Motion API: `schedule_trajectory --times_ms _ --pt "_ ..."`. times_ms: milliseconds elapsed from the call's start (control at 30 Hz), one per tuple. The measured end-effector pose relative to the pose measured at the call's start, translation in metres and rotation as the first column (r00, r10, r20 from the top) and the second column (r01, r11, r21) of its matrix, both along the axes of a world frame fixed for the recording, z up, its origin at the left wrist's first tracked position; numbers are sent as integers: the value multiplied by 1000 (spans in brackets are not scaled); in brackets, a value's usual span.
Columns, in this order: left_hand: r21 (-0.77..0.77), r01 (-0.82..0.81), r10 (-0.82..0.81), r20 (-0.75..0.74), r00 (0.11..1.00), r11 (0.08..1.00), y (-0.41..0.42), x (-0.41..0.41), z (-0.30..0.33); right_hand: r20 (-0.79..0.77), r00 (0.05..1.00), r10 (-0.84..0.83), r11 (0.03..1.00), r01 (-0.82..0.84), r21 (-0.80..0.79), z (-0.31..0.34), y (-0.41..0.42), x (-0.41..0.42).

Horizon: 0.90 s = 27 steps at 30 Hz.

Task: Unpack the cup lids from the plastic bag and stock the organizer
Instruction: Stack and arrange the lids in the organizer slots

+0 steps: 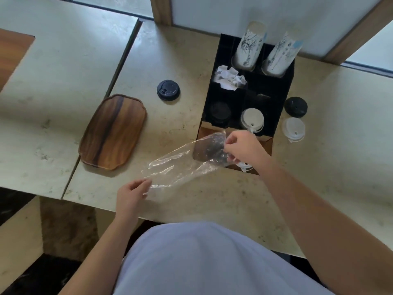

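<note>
A clear plastic bag (180, 165) stretches above the counter between my hands. My left hand (131, 192) pinches its near end. My right hand (242, 145) pinches the far end, over a brown cardboard box (265, 143) in front of the black organizer (248, 88). White lids (244, 166) show in the box under my right hand. The organizer's front slots hold black lids (220, 112) and white lids (252, 120). Loose on the counter lie a black lid (168, 90) to the organizer's left, and a black lid (296, 107) and a white lid (294, 128) to its right.
A wooden tray (112, 130) lies on the counter at left. Two stacks of paper cups (248, 47) stand in the organizer's back slots, with crumpled white napkins (229, 78) in a middle slot. A wood-framed panel (350, 35) rises behind. The counter's near edge is at my waist.
</note>
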<state>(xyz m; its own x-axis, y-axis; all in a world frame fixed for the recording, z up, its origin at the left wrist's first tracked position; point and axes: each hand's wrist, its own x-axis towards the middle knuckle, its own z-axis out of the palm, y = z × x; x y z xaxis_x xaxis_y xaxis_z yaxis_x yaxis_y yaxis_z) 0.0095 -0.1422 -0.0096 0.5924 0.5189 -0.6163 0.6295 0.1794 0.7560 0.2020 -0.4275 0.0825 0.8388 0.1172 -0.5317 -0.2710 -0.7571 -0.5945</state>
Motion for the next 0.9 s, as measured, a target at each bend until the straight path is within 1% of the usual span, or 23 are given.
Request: schedule_trajectory --times_ms 67,133,200,300,367,467,533,600,667,700,733,767,800,833,867,900 --pt "-59 -92 92 -4 996 994 3 -8 -1 38 996 86 996 -87 14 8 31 24" --pt "-98 -168 167 -22 986 981 6 -13 -4 89 979 184 983 -184 -11 12 65 43" --pt "-120 -231 226 -51 973 966 7 -18 -8 95 968 234 972 -233 -18 9 95 57" --pt "-166 -298 287 -84 954 940 8 -24 -14 23 956 294 955 -292 -53 -2 130 71" --pt "-180 -311 298 -98 950 933 8 -26 -19 -40 942 335 937 -337 -96 -13 146 79" --pt "-166 -318 302 -114 946 934 7 -24 -24 -107 916 387 900 -400 -174 -29 164 87" --pt "-149 -308 292 -123 948 939 6 -23 -27 -120 902 415 877 -432 -211 -38 171 89" --pt "-139 -297 280 -130 951 945 4 -21 -26 -138 912 387 905 -404 -135 -43 169 87" --pt "-133 -289 271 -138 952 948 3 -17 -20 -100 933 345 937 -349 -27 -42 161 83" --pt "-124 -290 271 -150 951 949 2 -14 -15 -68 953 296 955 -295 32 -41 153 81" --pt "-99 -293 273 -173 946 951 0 -12 -9 -35 974 223 971 -218 98 -39 142 78" --pt "-37 -289 276 -206 939 956 -2 -10 -1 7 991 136 978 -135 158 -35 127 73" --pt "82 -263 275 -231 933 961 -6 -10 8 58 997 54 978 -64 200 -33 107 65" --pt "243 -197 251 -215 944 950 -10 -10 17 98 995 -16 976 -6 220 -31 84 55" --pt "394 -106 178 -150 973 913 -16 -9 28 118 989 -84 973 56 224 -31 58 41" --pt "496 -12 53 -68 996 868 -23 -7 41 123 981 -149 971 122 206 -33 29 25"
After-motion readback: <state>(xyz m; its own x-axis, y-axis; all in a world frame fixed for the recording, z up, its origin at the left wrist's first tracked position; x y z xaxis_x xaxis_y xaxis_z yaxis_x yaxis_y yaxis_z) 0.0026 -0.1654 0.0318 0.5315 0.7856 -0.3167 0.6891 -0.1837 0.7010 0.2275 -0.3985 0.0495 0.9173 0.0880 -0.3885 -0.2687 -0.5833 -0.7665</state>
